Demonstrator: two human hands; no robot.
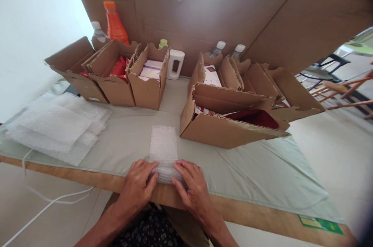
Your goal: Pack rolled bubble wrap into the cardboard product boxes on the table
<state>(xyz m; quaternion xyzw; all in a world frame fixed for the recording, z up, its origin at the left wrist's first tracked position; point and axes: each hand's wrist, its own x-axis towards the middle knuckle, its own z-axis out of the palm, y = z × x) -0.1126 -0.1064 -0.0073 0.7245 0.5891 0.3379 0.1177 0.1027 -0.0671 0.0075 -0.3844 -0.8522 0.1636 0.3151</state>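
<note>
The left hand and right hand are resting apart, pinching opposite sides of a bubble-wrap piece by the table's front edge. Its six-o'clock end is looking bunched or folded, so folding seems partly done; the length toward twelve o'clock is lying flat, apparently left. Bubble-wrap sheets are lying loosely piled at ten o'clock.

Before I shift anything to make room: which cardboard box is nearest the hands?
The box holding the dark red item, front right. It stands before the other right-side boxes, its corner closest to the right hand; the left-side boxes sit farther back.
</note>
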